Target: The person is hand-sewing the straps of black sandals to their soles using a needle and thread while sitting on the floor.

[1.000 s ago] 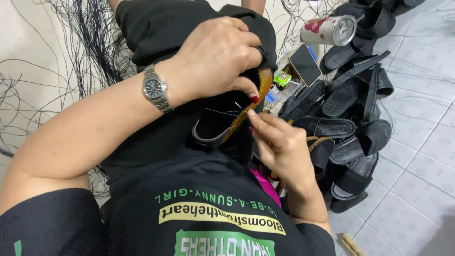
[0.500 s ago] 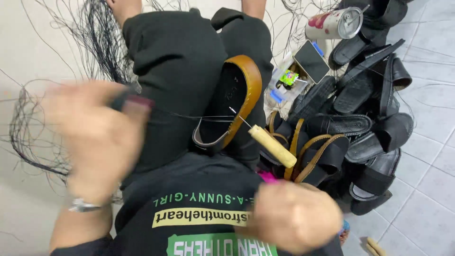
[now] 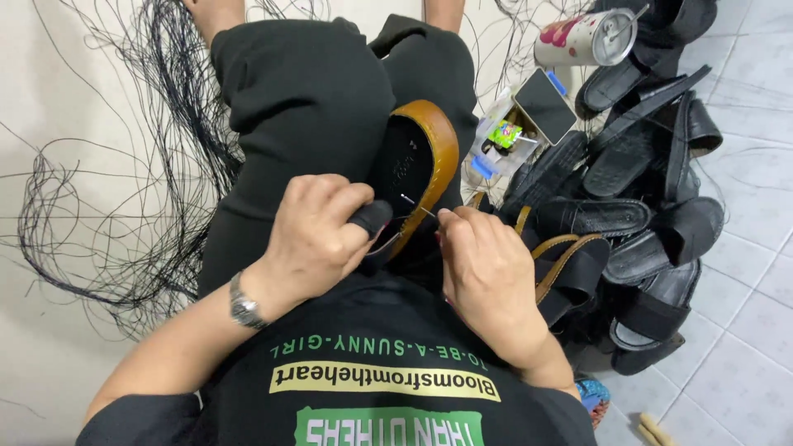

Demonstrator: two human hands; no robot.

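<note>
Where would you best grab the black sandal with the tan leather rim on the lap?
Probably the free far end of the black sandal with the tan leather rim, coming from the knee side. It lies on the lap with that rounded end bare, while the left hand and right hand crowd the near end around a thin needle.

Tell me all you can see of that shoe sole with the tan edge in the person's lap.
The sole is a flat, oval piece with a dark, black-looking inner face and a tan, leather-like rim. It rests on the lap against black trousers, its rounded end pointing away from the person. The left hand grips its near end, a dark cover on the thumb. The right hand holds a thin metal needle against its inner face. Its near end is hidden by the hands.
</note>
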